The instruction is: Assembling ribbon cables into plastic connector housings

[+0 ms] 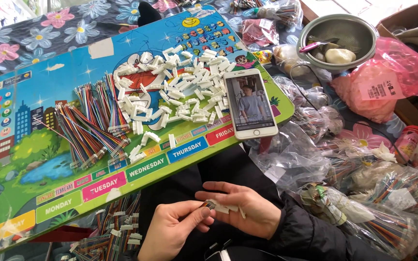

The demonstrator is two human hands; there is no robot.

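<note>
Head view: both hands pinch a ribbed white plastic connector (222,208)

Head-worn view, steeply downward, close over lap table (35,159).

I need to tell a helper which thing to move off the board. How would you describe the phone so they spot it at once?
Start at the colourful children's board lying across the person's lap. At its right edge, beside the pile of white plastic connectors, lies the phone, flat and face up. It is the only white slab with a lit screen; everything around it is small loose parts.
</note>
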